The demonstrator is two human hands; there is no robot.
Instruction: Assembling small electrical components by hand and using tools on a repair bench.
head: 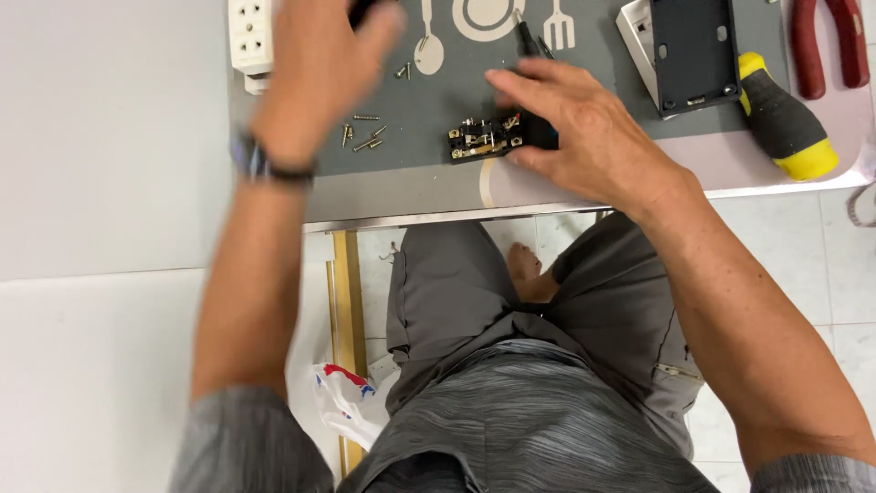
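The small black socket insert (485,137) with its brass contacts sits on the grey place mat (429,110), close to the mat's near edge and just in front of my lap. My right hand (575,123) lies over its right end, thumb along the near side and fingers (511,82) stretched flat across the top, pinning it down more than pinching it; the fingers are together, pressed on the part, not wrapped round it. A dark screwdriver shaft (527,38) pokes out from beyond my fingertips, and I cannot tell whether I am gripping it or it merely lies there.

My left hand (319,68) is raised over the mat's left side, curled around something dark at the top edge of the view; what it is I cannot make out. Below it a scatter of small screws (365,132) lies loose on the mat, with two more (402,69) nearer the printed spoon.

Further out: a white socket block (250,35) at the far left, a dark cover plate (693,50) resting on a white frame (634,32) to the right, a black-and-yellow screwdriver handle (785,119), and red-handled pliers (826,41).

My worry is the loose screws: a careless sweep of my left wrist could roll them off the near edge onto the tiled floor. The insert also sits close to that edge, so if my flat hold slips it could skid off, or its brass pieces could spring out
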